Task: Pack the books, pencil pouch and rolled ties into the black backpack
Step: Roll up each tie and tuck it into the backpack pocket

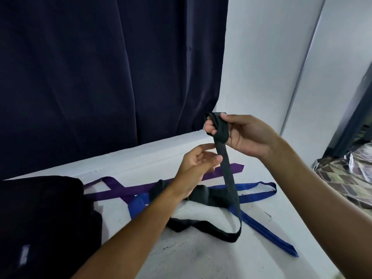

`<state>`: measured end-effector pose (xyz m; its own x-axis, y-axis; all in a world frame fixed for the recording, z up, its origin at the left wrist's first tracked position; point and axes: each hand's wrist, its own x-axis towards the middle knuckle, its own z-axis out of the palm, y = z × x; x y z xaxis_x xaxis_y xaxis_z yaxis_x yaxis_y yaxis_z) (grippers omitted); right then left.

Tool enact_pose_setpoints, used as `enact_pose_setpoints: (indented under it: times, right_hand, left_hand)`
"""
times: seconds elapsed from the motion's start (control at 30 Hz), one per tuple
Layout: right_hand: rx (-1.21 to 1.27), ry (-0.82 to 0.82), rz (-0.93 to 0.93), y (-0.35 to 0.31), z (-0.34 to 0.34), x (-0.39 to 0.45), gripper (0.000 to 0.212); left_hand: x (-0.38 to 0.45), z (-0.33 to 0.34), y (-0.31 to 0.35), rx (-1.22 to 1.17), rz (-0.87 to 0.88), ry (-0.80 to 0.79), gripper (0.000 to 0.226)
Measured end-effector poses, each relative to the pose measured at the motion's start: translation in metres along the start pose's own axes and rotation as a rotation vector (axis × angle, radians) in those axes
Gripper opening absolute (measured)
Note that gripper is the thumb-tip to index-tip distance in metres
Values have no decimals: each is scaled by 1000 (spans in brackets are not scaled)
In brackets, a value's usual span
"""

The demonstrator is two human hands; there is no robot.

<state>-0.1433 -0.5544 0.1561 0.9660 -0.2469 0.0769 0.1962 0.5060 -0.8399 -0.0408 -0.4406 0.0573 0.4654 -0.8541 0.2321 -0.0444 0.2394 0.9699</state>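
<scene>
The black backpack (40, 222) sits at the left of the white bench (201, 258). The left hand (198, 164) is open in a loose grip beside the hanging black tie (227, 178). Purple tie (120, 190) and blue tie (261, 224) lie flat. The right hand (243, 133) grips the black tie's wound end.

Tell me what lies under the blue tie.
The blue tie crosses over the purple tie and the white table. Near its middle a black tie and the left hand cover it, so the layering there is unclear.
</scene>
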Motion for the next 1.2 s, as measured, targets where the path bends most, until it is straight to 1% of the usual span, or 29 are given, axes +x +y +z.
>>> enact_pose_setpoints:
  times: [0.07,0.13,0.17,0.2,0.27,0.33,0.43,0.5,0.6,0.77,0.83,0.93,1.03,1.13,1.2]
  right_hand:
    - [-4,5,1,-1,4,1,28]
    - [1,1,4,-2,9,2,29]
    - [6,5,0,-2,10,3,28]
    - [2,15,-12,-3,11,3,27]
    - [-50,51,-52,-5,9,6,24]
    - [-153,97,-92,-8,0,9,26]
    - [-258,155,-68,-6,-13,11,35]
    - [-189,205,-51,2,-20,13,38]
    - [-51,244,-57,14,-25,15,35]
    - [22,270,-23,30,-20,19,28]
    - [-13,244,51,34,-17,16,27]
    - [-171,132,222,43,-16,8,32]
    - [-296,64,324,61,-14,0,21]
    - [-308,38,379,79,-13,-1,17]
    - [-293,12,373,85,-11,-1,16]
  left_hand:
    - [5,7,1,85,13,73,38]
    - [9,13,2,79,12,176,18]
    - [9,15,2,61,4,220,12]
    - [9,15,1,56,6,253,15]
    - [6,13,-4,71,3,264,24]
    - [-2,9,-7,52,-32,245,23]
    - [-15,0,-9,-14,-68,206,21]
    - [-20,-5,-13,-8,-80,217,22]
    - [-25,-12,-23,65,-85,278,21]
    - [-28,-22,-46,143,-63,371,17]
    - [-27,-31,-49,115,-89,467,16]
    - [-20,-60,-47,92,-120,614,15]
    - [-8,-90,-39,163,-89,649,17]
    - [7,-109,-25,240,-35,648,17]
    - [14,-116,-18,282,2,638,16]
